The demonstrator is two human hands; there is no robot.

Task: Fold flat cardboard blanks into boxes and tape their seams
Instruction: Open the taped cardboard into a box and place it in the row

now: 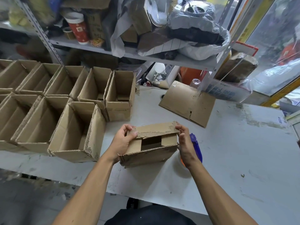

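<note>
A small brown cardboard box (148,155) stands on the white table (227,159) in front of me, its two short flaps folded in. My left hand (122,141) grips its left side, with thumb and fingers pinching the far long flap (155,129) at its left corner. My right hand (185,143) holds the right side and pinches the same flap's right corner. The flap leans over the opening, which is partly uncovered. A blue and orange tape dispenser (197,148) with a clear tape roll lies just behind my right hand, mostly hidden.
Several open finished boxes (76,127) stand in rows on the left of the table. A flat cardboard blank (188,101) lies at the back right. A cluttered metal shelf (129,52) rises behind the table. The table's near edge runs across below my forearms.
</note>
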